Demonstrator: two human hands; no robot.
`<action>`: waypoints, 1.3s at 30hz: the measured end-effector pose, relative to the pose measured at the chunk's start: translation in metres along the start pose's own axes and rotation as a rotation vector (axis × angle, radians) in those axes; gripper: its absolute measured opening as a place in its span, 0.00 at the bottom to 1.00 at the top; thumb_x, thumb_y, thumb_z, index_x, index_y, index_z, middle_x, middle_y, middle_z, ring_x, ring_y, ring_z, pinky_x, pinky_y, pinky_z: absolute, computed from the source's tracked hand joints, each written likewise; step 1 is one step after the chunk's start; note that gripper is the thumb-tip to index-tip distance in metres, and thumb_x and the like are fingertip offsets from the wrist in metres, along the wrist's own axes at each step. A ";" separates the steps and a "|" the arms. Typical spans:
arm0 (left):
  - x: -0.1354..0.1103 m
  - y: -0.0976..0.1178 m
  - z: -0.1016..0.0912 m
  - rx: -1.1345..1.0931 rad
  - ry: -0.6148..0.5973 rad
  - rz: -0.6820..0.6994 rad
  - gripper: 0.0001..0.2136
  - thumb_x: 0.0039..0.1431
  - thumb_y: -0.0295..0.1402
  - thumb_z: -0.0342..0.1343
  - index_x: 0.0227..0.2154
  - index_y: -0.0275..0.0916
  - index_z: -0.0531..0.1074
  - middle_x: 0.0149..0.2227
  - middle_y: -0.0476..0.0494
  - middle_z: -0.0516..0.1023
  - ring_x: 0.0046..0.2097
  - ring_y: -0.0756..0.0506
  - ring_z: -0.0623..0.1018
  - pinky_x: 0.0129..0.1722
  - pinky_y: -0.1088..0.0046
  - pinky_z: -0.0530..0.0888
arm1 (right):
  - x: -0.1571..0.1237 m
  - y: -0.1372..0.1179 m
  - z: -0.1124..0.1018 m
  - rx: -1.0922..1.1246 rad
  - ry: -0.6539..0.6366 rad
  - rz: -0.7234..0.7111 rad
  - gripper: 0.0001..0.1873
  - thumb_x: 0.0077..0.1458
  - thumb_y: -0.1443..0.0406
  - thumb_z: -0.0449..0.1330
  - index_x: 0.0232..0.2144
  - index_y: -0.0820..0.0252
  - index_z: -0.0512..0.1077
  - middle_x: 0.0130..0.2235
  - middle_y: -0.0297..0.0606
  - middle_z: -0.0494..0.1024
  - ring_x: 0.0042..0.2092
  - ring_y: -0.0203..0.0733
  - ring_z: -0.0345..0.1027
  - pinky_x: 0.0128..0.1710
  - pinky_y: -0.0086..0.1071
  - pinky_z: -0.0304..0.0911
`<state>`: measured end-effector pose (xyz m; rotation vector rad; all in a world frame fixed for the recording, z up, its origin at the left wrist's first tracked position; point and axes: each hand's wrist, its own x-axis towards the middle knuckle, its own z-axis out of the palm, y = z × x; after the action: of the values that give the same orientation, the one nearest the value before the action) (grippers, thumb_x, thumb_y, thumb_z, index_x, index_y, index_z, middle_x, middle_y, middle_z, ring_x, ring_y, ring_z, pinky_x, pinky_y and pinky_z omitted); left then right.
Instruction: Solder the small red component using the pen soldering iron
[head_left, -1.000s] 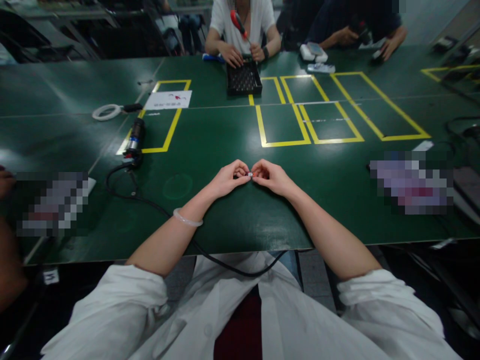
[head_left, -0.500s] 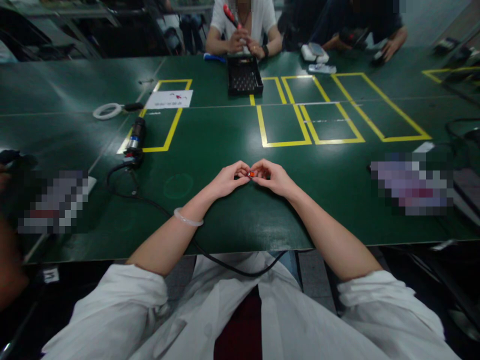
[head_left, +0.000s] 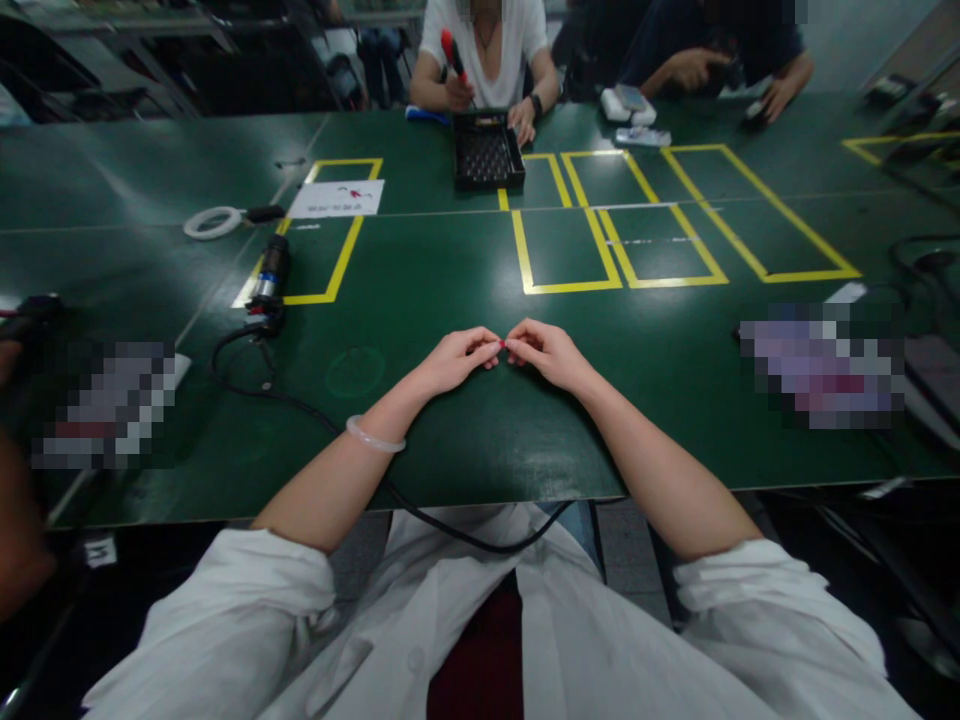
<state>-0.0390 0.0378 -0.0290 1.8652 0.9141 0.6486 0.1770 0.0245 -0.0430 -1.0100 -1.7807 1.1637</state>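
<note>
Just above the green table (head_left: 480,440), my two hands meet at the fingertips around a small red piece (head_left: 504,344). My left hand (head_left: 461,357) pinches it from one side between thumb and fingers. From the other side my right hand (head_left: 550,352) closes its thumb and index finger on it. Most of the piece is hidden by fingertips, and its kind is too small to make out. A pale bracelet (head_left: 375,438) circles my left wrist.
A black and silver tool (head_left: 271,275) with a cable stands left. Blurred flat objects lie at both sides (head_left: 817,370). Across the table a person holds a red-handled tool (head_left: 453,55) beside a black tray (head_left: 489,182). Yellow tape outlines (head_left: 570,289) mark the table.
The piece has been turned between my fingers: an orange-red face showed before, now only a small red spot. Across the table, the person's hands have parted and the red-handled tool has lowered towards the tray.
</note>
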 end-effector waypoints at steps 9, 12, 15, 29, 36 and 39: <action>0.000 0.003 -0.001 0.013 0.005 -0.001 0.20 0.67 0.47 0.48 0.33 0.34 0.73 0.32 0.42 0.78 0.34 0.47 0.76 0.40 0.69 0.71 | 0.001 0.000 0.003 0.085 -0.003 0.004 0.16 0.59 0.52 0.60 0.35 0.60 0.69 0.29 0.35 0.77 0.30 0.36 0.69 0.34 0.31 0.65; 0.000 0.000 0.000 -0.012 0.004 -0.010 0.17 0.64 0.46 0.53 0.37 0.34 0.73 0.33 0.43 0.77 0.35 0.48 0.76 0.40 0.69 0.71 | 0.000 0.001 0.003 0.063 -0.005 -0.036 0.14 0.58 0.54 0.61 0.37 0.59 0.69 0.32 0.35 0.76 0.32 0.35 0.68 0.34 0.31 0.64; 0.000 -0.002 0.000 -0.026 0.012 -0.010 0.15 0.61 0.43 0.58 0.40 0.34 0.73 0.34 0.43 0.77 0.36 0.48 0.76 0.39 0.70 0.71 | -0.001 0.001 0.002 0.001 -0.004 -0.068 0.13 0.56 0.58 0.62 0.41 0.59 0.69 0.34 0.33 0.75 0.31 0.34 0.66 0.33 0.30 0.62; 0.000 0.000 0.002 -0.063 0.093 0.010 0.15 0.54 0.39 0.63 0.38 0.36 0.69 0.35 0.45 0.74 0.35 0.50 0.73 0.39 0.72 0.72 | -0.002 -0.006 0.001 -0.206 -0.004 -0.083 0.09 0.53 0.66 0.61 0.38 0.58 0.69 0.34 0.33 0.76 0.31 0.36 0.66 0.33 0.31 0.60; -0.001 0.001 0.003 -0.047 0.090 0.043 0.13 0.55 0.38 0.63 0.38 0.36 0.69 0.36 0.46 0.74 0.35 0.50 0.74 0.39 0.72 0.71 | -0.001 -0.005 0.002 -0.194 -0.007 -0.084 0.09 0.52 0.65 0.62 0.38 0.58 0.69 0.35 0.34 0.76 0.31 0.35 0.66 0.33 0.31 0.60; -0.001 -0.001 0.004 -0.038 0.089 0.054 0.13 0.55 0.38 0.63 0.37 0.36 0.68 0.36 0.47 0.74 0.35 0.51 0.74 0.38 0.73 0.71 | -0.001 -0.004 0.002 -0.200 -0.004 -0.083 0.09 0.53 0.65 0.62 0.38 0.58 0.69 0.35 0.34 0.76 0.31 0.35 0.66 0.32 0.30 0.60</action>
<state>-0.0371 0.0355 -0.0318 1.8444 0.9049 0.7822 0.1750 0.0216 -0.0403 -1.0373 -1.9529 0.9509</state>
